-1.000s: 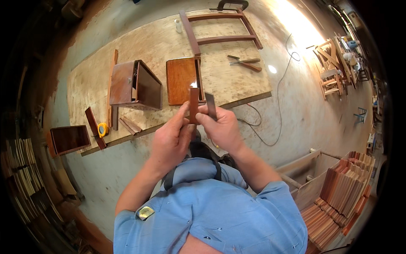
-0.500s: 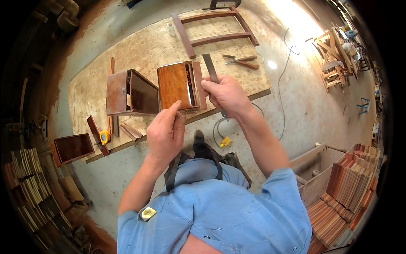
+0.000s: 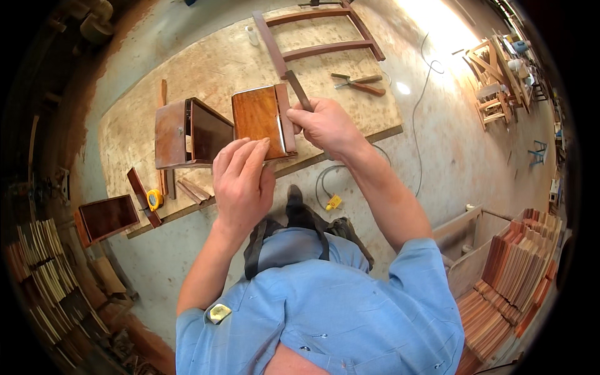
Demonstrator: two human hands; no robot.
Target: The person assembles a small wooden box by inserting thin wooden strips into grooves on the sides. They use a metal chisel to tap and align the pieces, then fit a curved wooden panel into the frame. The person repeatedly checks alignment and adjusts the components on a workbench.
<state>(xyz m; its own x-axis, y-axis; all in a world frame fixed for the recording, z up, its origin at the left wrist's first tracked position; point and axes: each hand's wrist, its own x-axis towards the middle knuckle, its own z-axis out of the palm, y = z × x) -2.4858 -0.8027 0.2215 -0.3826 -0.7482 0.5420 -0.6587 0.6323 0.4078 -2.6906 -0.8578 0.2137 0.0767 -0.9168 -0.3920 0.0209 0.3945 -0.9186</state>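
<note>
A small glossy brown wooden box (image 3: 255,119) sits near the workbench's front edge. My left hand (image 3: 242,175) grips its near edge, with the fingers over the top and the thumb lower at the near side. My right hand (image 3: 328,128) is closed around a flat dark metal file (image 3: 298,90), which slants up and to the left. My right thumb touches a reddish-brown wooden strip (image 3: 285,115) lying along the box's right edge. To the left stands a second wooden box (image 3: 172,137) with a dark side panel. My palms hide part of the file and the box's near corner.
On the workbench (image 3: 206,69) are a wooden frame (image 3: 319,50), pliers-like tools (image 3: 362,86), a white bottle (image 3: 252,35) and a yellow tape measure (image 3: 154,199). A dark wooden tray (image 3: 109,220) lies left. Stacked wood strips (image 3: 509,275) stand right; a cable (image 3: 417,144) crosses the floor.
My right hand has moved left with the file, and the wooden strip now lies against the box, covering the gap at its right edge. My left fingers have spread over the box's near edge.
</note>
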